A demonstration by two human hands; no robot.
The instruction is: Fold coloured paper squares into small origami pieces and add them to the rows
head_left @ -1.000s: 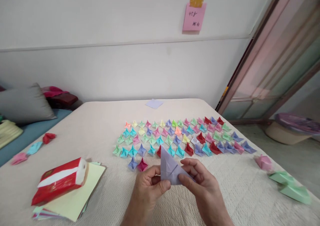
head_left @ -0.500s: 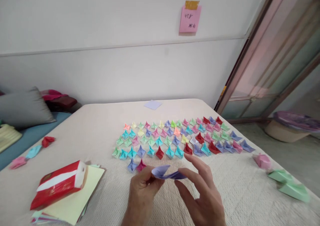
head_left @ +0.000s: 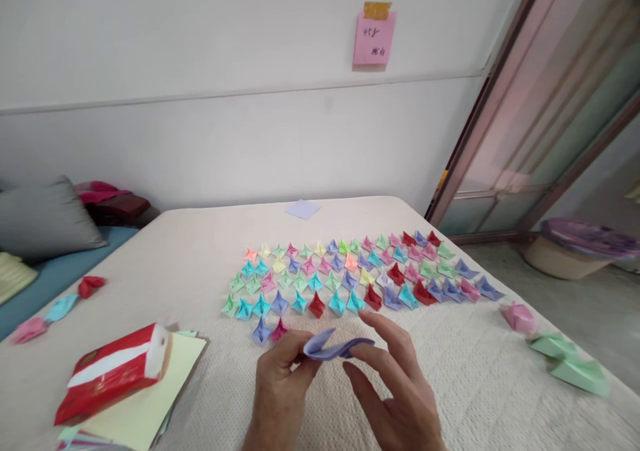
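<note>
My left hand pinches one end of a lavender folded paper piece between thumb and fingers, held up over the bed cover. At the paper's right end, the index finger of my right hand touches it; the thumb hangs apart below and the other fingers are spread. Just beyond my hands stand a lavender paper boat and a magenta paper boat, the magenta one close to my left fingers. Further back, several rows of small paper boats in many colours include a red one.
A red-and-white packet lies on a stack of coloured paper at left. A flat lavender sheet rests near the far edge. Green folded pieces and a pink one lie at right. Beyond stands a lined bin.
The view has shifted slightly. The lavender paper has bent more, its left flap rising, while my left hand keeps its pinch. My right index finger stays against it.
</note>
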